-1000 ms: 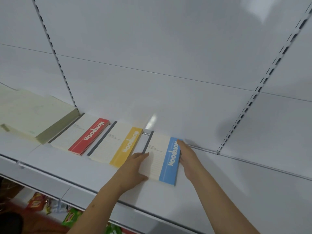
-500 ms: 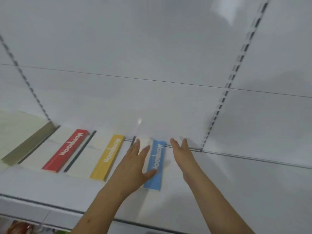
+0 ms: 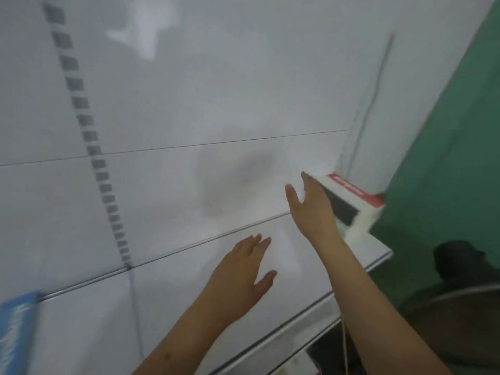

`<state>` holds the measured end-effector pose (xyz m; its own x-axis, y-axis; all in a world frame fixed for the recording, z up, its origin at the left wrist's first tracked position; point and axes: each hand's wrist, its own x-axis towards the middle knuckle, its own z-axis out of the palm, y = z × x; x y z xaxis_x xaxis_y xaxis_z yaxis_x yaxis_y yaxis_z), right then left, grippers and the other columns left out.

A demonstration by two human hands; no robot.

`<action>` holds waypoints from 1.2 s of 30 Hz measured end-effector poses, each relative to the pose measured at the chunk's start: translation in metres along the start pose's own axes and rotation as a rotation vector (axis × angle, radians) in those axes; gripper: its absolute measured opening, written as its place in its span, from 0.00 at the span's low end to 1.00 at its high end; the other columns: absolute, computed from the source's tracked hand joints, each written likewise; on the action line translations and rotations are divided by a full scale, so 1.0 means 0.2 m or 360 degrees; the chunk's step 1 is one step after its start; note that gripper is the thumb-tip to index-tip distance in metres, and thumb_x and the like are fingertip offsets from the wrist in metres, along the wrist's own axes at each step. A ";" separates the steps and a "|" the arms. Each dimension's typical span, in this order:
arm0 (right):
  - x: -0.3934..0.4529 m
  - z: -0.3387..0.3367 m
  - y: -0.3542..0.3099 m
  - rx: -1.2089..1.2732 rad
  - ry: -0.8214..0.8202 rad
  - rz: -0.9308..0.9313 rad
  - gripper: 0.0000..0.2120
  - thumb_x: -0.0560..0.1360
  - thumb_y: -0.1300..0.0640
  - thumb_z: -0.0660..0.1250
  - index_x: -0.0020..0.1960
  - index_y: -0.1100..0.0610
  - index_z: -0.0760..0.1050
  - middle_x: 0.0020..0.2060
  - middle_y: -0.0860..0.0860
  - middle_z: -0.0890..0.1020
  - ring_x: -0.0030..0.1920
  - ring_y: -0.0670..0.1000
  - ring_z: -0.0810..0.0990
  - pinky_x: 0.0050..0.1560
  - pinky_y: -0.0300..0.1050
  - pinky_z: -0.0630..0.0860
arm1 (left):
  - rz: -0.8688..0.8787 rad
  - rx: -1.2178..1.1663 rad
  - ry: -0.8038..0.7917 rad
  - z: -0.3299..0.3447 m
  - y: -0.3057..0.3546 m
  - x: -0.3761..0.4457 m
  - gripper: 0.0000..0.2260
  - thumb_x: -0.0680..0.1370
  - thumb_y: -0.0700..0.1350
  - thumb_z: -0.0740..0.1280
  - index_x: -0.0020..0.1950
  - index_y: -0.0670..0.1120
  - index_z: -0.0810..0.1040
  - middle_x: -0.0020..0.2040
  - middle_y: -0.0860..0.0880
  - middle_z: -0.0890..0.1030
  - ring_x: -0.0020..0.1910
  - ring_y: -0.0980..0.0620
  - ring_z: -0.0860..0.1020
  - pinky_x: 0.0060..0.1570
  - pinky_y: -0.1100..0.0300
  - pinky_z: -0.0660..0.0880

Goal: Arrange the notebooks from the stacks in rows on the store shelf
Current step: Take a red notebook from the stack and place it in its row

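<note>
I see a stack of notebooks [image 3: 351,201] at the far right end of the white shelf [image 3: 162,307], close to the shelf's end edge. The top one has a red strip. My right hand [image 3: 311,204] is flat with straight fingers, right next to the stack; the blur hides if it touches. My left hand [image 3: 243,274] is flat too, fingers spread, over bare shelf, holding nothing. A blue notebook [image 3: 16,328] peeks in at the far left. A green wall [image 3: 446,144] stands past the stack.
</note>
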<state>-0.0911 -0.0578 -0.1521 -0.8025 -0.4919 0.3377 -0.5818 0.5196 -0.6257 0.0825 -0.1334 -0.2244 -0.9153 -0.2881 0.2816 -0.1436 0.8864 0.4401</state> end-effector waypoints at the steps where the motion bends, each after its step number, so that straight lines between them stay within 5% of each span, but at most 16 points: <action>1: 0.06 -0.07 0.14 -0.0102 0.0051 0.0047 0.31 0.82 0.42 0.57 0.79 0.56 0.58 0.77 0.53 0.64 0.77 0.52 0.61 0.76 0.48 0.56 | 0.0024 -0.0029 -0.0021 0.04 0.05 0.07 0.29 0.82 0.59 0.57 0.81 0.54 0.52 0.81 0.55 0.55 0.79 0.57 0.53 0.74 0.65 0.51; 6: 0.29 -0.31 0.73 -0.0597 -0.0016 0.0074 0.32 0.79 0.41 0.61 0.76 0.57 0.61 0.73 0.55 0.69 0.73 0.57 0.67 0.73 0.53 0.65 | -0.0041 -0.0205 -0.0070 0.26 0.25 0.40 0.28 0.82 0.57 0.59 0.80 0.53 0.56 0.79 0.55 0.59 0.77 0.59 0.56 0.72 0.66 0.54; 11: 0.41 -0.30 1.09 -0.0854 -0.0256 -0.0043 0.30 0.80 0.36 0.53 0.73 0.54 0.68 0.70 0.52 0.73 0.74 0.55 0.65 0.75 0.56 0.61 | -0.0209 -0.0303 -0.0160 0.49 0.39 0.66 0.26 0.82 0.58 0.60 0.79 0.55 0.60 0.78 0.57 0.62 0.76 0.60 0.59 0.71 0.67 0.55; 15: 0.35 -0.31 1.11 -0.0746 0.0045 -0.0209 0.18 0.83 0.48 0.53 0.56 0.54 0.80 0.54 0.49 0.83 0.63 0.51 0.78 0.72 0.51 0.67 | -0.0430 -0.0542 -0.0022 0.59 0.52 0.83 0.21 0.81 0.59 0.59 0.74 0.55 0.68 0.70 0.61 0.69 0.67 0.64 0.67 0.65 0.68 0.61; 19: 0.21 -0.29 1.07 -0.0620 0.0030 -0.0428 0.15 0.83 0.50 0.56 0.61 0.51 0.78 0.58 0.47 0.81 0.67 0.51 0.75 0.72 0.55 0.66 | -0.0789 -0.1563 0.0177 0.63 0.69 1.02 0.17 0.83 0.56 0.59 0.67 0.49 0.77 0.62 0.54 0.81 0.58 0.58 0.80 0.60 0.60 0.73; 22: 0.08 -0.30 1.02 -0.0239 -0.0057 -0.0623 0.21 0.83 0.42 0.52 0.65 0.50 0.77 0.62 0.45 0.81 0.67 0.47 0.75 0.72 0.56 0.66 | -0.1068 -0.2333 0.0482 0.61 0.73 1.10 0.11 0.84 0.47 0.60 0.60 0.45 0.79 0.52 0.45 0.86 0.49 0.47 0.85 0.51 0.50 0.79; 25: 0.07 -0.33 1.04 -0.0031 -0.0353 -0.0579 0.31 0.81 0.34 0.43 0.75 0.48 0.67 0.72 0.43 0.71 0.74 0.43 0.64 0.78 0.52 0.52 | -0.1162 -0.2316 0.0778 0.59 0.63 1.07 0.12 0.81 0.40 0.62 0.63 0.47 0.77 0.53 0.46 0.86 0.49 0.44 0.85 0.48 0.49 0.80; 30: 0.29 -0.30 1.18 -0.0285 -0.0090 -0.0227 0.36 0.79 0.31 0.43 0.81 0.49 0.42 0.80 0.47 0.43 0.79 0.50 0.40 0.77 0.50 0.36 | -0.1406 -0.1935 0.0846 0.56 0.49 0.89 0.10 0.81 0.51 0.65 0.61 0.52 0.77 0.54 0.48 0.85 0.51 0.44 0.83 0.50 0.47 0.80; 34: 0.35 -0.22 1.20 -0.0450 -0.0208 -0.0151 0.35 0.80 0.34 0.48 0.81 0.51 0.52 0.80 0.50 0.53 0.80 0.53 0.48 0.73 0.51 0.29 | -0.1553 -0.1805 0.0778 0.59 0.53 0.82 0.11 0.82 0.53 0.63 0.59 0.50 0.78 0.49 0.47 0.85 0.48 0.44 0.83 0.44 0.52 0.79; 36: 0.34 -0.22 1.20 -0.0444 -0.0099 -0.0168 0.26 0.81 0.42 0.57 0.76 0.52 0.66 0.75 0.51 0.68 0.77 0.54 0.62 0.78 0.57 0.39 | -0.1548 -0.1824 0.0750 0.61 0.57 0.81 0.10 0.83 0.52 0.62 0.57 0.49 0.79 0.47 0.48 0.86 0.46 0.45 0.84 0.43 0.53 0.79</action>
<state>-0.2903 0.0633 -0.2483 -0.7311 -0.5908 0.3411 -0.6822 0.6311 -0.3692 -0.1274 -0.0352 -0.2335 -0.4197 -0.8379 -0.3490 -0.0336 -0.3699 0.9285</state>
